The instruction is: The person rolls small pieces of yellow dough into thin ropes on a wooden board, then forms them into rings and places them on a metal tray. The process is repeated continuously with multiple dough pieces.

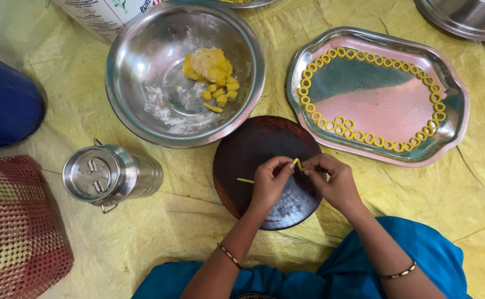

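At the far left lies a woven mat (15, 221) of red and yellow checks, coarse in texture, with a dark blue rounded thing (4, 105) above it. Beside them a shiny steel canister (109, 174) lies tilted, its round lid with a clasp facing up. Everything rests on a crinkled yellow sheet (187, 221) that serves as the surface. Above the canister stands a wide steel bowl (143, 66), its smooth inside dusted with white flour, holding a soft lump of yellow dough (207, 63) and some small pinched pieces. In the middle sits a round dark wooden board (253, 144), matte and slightly floury. Over it the left hand (267, 182) is curled, wrist bent inward, its grip closed by thumb and forefinger on a thin yellow dough strand (296, 163); a short end of dough shows on the board just left of that hand. The right hand (334, 182) meets it from the other side, fingertips pinching the same strand, which bends up between them. Both wrists wear thin bangles. To the right lies an oblong steel tray (381, 111) with a scalloped rim, small yellow dough rings (364, 137) lined along its inner edge.
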